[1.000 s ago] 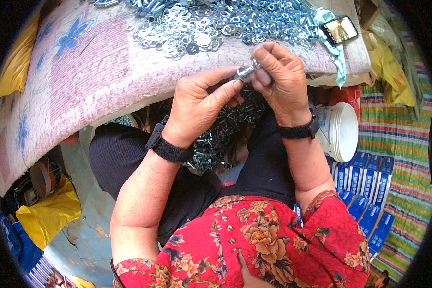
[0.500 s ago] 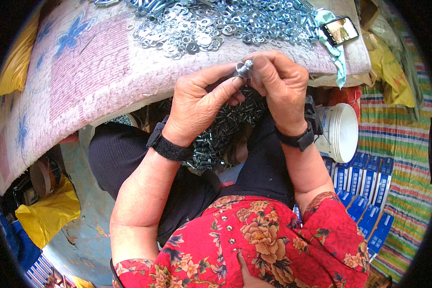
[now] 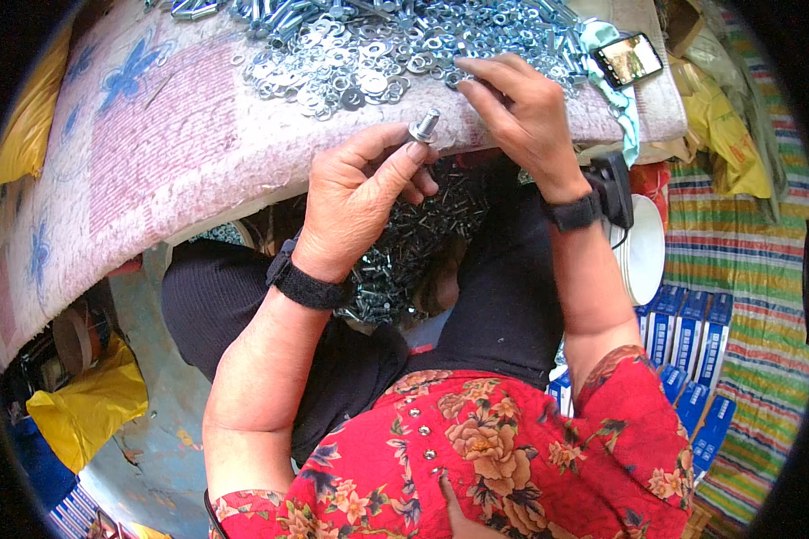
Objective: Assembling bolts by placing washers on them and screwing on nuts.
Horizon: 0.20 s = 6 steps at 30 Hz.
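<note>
At the far left a crumpled yellow plastic bag [image 3: 88,409] lies on the floor, below the edge of a pink quilted cloth with blue flower prints [image 3: 144,153] that covers the work surface. On the upper part of that cloth spreads a heap of flat silver metal washers [image 3: 351,63].

The left hand [image 3: 355,202] is raised just below the cloth's near edge. Its thumb and fingertips [image 3: 415,153] are pinched together on a short silver metal bolt [image 3: 424,126], which stands nearly upright with its upper end clear of the fingers. A black wristband [image 3: 307,286] wraps that wrist. Under the hand, in the person's lap, sits a dark pile of small metal screws [image 3: 413,242].

The right hand [image 3: 521,112] lies on the cloth, well apart from the bolt, its fingers curled loosely and its fingertips touching the washers at the heap's edge; whether it grips one cannot be told. Beyond it rests a black smartphone with a lit screen [image 3: 629,58], and lower right stands a white plastic bucket [image 3: 643,251].
</note>
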Tool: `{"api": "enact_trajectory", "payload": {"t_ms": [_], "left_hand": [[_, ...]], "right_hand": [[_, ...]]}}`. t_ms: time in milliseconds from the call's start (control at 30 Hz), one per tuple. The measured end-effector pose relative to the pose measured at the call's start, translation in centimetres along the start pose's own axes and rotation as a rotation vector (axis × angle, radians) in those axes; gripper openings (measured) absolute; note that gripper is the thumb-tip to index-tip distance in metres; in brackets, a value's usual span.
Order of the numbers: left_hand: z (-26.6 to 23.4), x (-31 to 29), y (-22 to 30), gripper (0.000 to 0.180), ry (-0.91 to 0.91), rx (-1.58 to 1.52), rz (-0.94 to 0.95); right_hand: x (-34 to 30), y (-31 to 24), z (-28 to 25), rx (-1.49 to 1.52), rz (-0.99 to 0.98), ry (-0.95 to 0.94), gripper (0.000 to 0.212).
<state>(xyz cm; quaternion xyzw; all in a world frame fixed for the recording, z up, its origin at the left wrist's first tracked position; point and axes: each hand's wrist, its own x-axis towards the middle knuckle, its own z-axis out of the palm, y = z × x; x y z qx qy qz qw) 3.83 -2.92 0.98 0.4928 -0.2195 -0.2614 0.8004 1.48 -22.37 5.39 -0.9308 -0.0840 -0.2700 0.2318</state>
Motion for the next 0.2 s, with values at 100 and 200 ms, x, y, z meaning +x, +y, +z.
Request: {"api": "enact_trajectory", "payload": {"t_ms": [100,200], "left_hand": [[-0.1,0.0,0.0,0.02,0.01,-0.002,-0.005],[-0.3,0.1,0.3,0.02,0.002,0.049,-0.051]], "right_hand": [[0.6,2.1,1.6,-0.322,-0.062,-0.218,0.028],[0.8,2.2,1.7,-0.418,-0.037,-0.297,0.029]]}}
